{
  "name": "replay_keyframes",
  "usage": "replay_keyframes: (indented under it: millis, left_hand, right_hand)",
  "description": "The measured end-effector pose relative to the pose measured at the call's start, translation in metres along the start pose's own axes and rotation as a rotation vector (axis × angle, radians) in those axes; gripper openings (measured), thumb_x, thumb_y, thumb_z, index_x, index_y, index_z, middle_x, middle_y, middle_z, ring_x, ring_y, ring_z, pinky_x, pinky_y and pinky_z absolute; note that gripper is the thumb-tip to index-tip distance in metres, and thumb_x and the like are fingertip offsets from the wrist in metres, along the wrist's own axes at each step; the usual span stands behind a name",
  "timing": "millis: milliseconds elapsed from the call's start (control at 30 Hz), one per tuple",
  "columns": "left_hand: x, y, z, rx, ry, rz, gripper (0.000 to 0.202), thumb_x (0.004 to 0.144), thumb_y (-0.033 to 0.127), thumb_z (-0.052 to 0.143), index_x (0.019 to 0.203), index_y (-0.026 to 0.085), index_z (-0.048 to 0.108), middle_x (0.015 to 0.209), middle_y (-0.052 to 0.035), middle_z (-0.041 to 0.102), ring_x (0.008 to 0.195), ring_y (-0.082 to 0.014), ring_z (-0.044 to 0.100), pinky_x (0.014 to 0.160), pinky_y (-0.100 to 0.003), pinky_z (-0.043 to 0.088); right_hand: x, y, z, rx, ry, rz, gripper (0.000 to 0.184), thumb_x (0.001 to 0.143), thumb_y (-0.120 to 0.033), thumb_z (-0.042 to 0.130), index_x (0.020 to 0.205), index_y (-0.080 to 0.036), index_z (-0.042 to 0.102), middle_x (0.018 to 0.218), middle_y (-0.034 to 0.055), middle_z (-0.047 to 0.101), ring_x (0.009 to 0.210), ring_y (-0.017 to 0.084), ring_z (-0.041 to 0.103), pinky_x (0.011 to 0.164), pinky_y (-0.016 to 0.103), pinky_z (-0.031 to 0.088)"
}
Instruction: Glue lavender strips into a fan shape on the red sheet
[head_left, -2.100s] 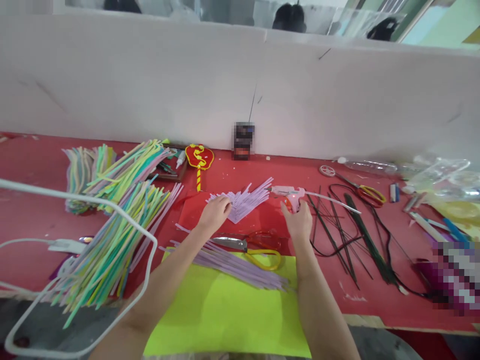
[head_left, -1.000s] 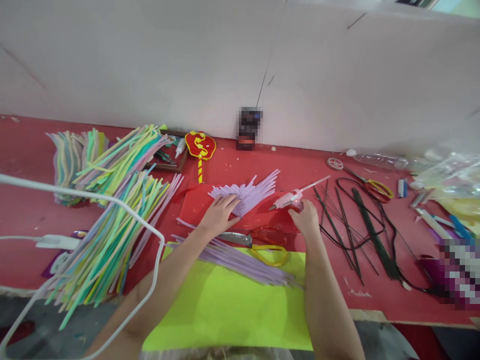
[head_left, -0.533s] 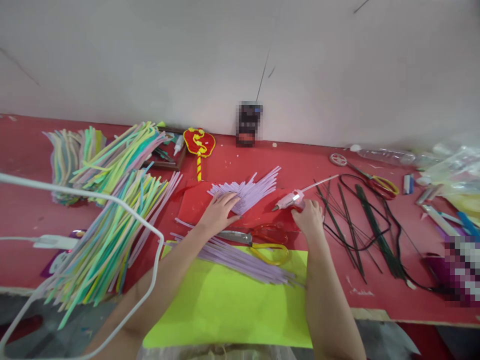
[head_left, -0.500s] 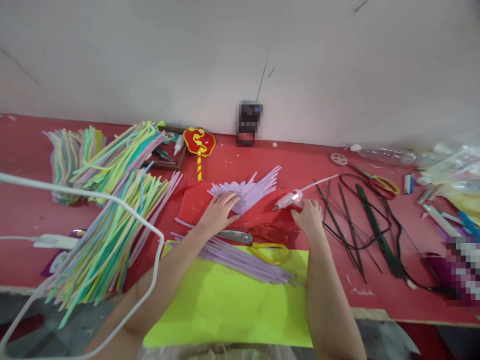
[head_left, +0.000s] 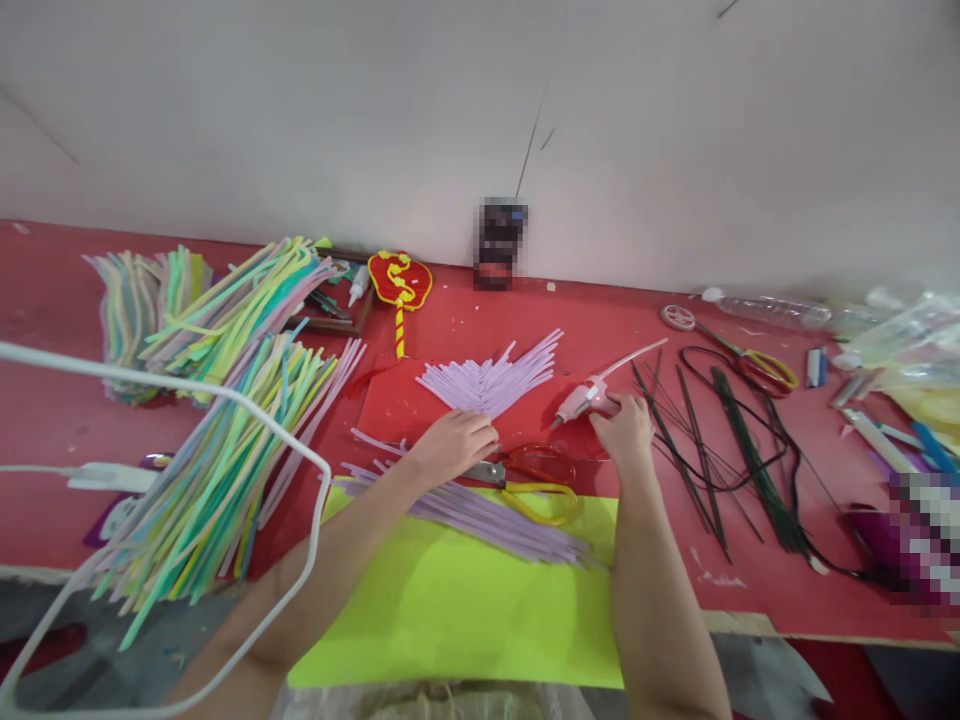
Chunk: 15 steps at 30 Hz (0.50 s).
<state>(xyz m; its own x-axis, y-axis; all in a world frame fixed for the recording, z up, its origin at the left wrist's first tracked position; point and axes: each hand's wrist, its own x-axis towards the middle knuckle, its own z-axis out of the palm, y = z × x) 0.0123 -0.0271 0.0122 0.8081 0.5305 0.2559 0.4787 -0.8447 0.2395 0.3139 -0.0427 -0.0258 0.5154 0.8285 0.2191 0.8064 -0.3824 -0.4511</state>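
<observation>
A leaf-like piece of lilac pipe cleaners (head_left: 491, 378) lies on a red sheet (head_left: 397, 405), its strands fanning up to both sides. My left hand (head_left: 459, 443) is at its lower tip, fingers closed together there; the fingertips partly hide the contact. My right hand (head_left: 627, 430) is wrapped around the handle of a pink hot glue gun (head_left: 581, 400), whose nozzle points left and down toward the piece. A glue stick sticks out of its back. Scissors (head_left: 541, 502) with yellow and red handles lie below, by loose lilac pipe cleaners (head_left: 495, 525).
Heaps of pastel pipe cleaners (head_left: 217, 480) cover the left, behind a white cable (head_left: 319, 520). A red and yellow fan-shaped ornament (head_left: 401, 285) lies at the back. Green wire stems (head_left: 757, 465), a black cord and more scissors (head_left: 772, 370) are right. A yellow-green sheet (head_left: 465, 620) lies in front.
My left hand has slid down from the middle of the lilac piece to its lower tip, uncovering the strands. The glue gun has shifted slightly right in my right hand.
</observation>
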Motion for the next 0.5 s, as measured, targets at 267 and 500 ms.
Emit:
replay_keyframes:
  millis: [267, 500]
  left_hand:
    - [-0.001, -0.012, -0.004, 0.024, 0.113, -0.221, 0.011, 0.091, 0.024, 0.052, 0.086, 0.018, 0.06, 0.084, -0.0027, 0.064, 0.084, -0.0171, 0.06, 0.08, -0.031, 0.045]
    - [-0.004, -0.019, -0.003, 0.097, 0.21, -0.474, 0.012, 0.091, 0.021, 0.049, 0.09, 0.018, 0.061, 0.089, -0.0051, 0.065, 0.086, -0.019, 0.06, 0.079, -0.032, 0.045]
  right_hand:
    - [0.009, 0.015, -0.007, 0.031, 0.031, 0.115, 0.045, 0.061, -0.015, 0.049, 0.103, -0.017, 0.063, 0.112, 0.013, 0.055, 0.106, 0.03, 0.052, 0.098, 0.051, 0.035]
    - [0.007, 0.01, -0.012, 0.049, 0.119, 0.081, 0.051, 0.062, -0.01, 0.042, 0.107, -0.018, 0.065, 0.124, 0.0129, 0.056, 0.115, 0.034, 0.049, 0.102, 0.061, 0.025]
